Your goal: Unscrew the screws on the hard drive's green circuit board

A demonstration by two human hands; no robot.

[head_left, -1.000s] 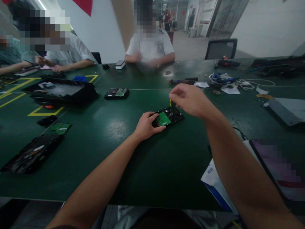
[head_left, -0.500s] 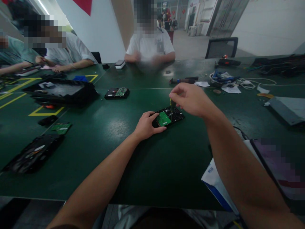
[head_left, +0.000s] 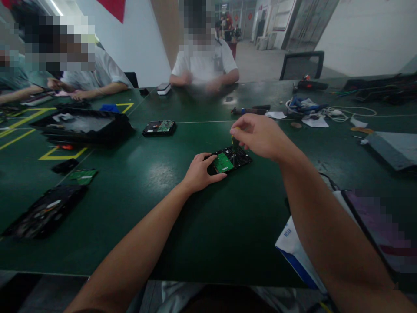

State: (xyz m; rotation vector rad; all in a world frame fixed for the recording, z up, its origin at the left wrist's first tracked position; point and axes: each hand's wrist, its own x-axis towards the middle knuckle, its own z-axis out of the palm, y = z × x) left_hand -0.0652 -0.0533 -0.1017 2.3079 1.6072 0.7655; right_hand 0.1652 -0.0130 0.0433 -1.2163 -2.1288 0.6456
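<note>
A black hard drive point(head_left: 239, 158) with a green circuit board point(head_left: 223, 162) facing up lies on the green table point(head_left: 169, 208) in the middle of the view. My left hand point(head_left: 199, 171) grips the drive's near left corner, thumb and fingers closed on its edge. My right hand point(head_left: 259, 135) hovers just above the drive and pinches the top of a small screwdriver point(head_left: 233, 145) with a yellow and dark handle. The tool stands upright with its tip on the drive.
A second hard drive point(head_left: 159, 127) lies further back. A black tray point(head_left: 81, 125), a loose green board point(head_left: 82, 175) and a dark opened unit point(head_left: 44, 211) sit at the left. Cables and papers point(head_left: 312, 112) lie far right. Papers point(head_left: 293, 248) overhang the near right edge. Other people sit across the table.
My right hand has turned slightly on the screwdriver, fingers shifting a little left. The left hand and the drive have stayed put.
</note>
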